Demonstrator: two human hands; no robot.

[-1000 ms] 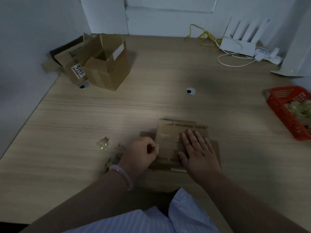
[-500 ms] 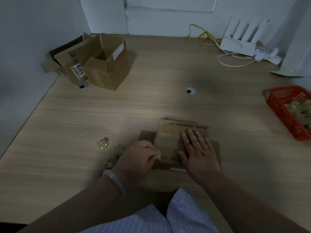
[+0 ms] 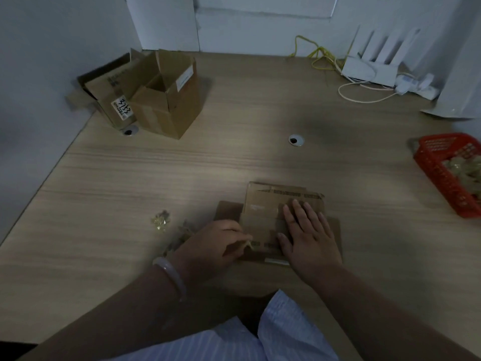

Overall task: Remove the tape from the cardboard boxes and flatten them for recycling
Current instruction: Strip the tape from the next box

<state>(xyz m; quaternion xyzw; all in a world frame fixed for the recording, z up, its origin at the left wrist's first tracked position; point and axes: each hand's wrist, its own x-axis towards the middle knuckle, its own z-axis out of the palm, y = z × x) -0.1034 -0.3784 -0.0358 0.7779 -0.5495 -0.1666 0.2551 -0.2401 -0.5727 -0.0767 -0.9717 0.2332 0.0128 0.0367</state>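
A flattened cardboard box (image 3: 263, 212) lies on the wooden table (image 3: 234, 162) near the front edge. My right hand (image 3: 307, 238) presses flat on its right half, fingers spread. My left hand (image 3: 216, 246) is at the box's near left edge, thumb and fingers pinched on the end of a tape strip (image 3: 249, 243) there. Two more cardboard boxes wait at the far left: an open upright one (image 3: 169, 105) and, behind it, one with a white label (image 3: 112, 87).
Crumpled balls of removed tape (image 3: 161, 221) lie left of my left hand. A red basket (image 3: 447, 173) holding tape scraps sits at the right edge. A white router (image 3: 374, 63) with cables stands at the back right. Two grommet holes (image 3: 296, 140) dot the table.
My left hand has slid down and to the left along the box's near edge, pinching at the tape. My right hand and the box have stayed put.
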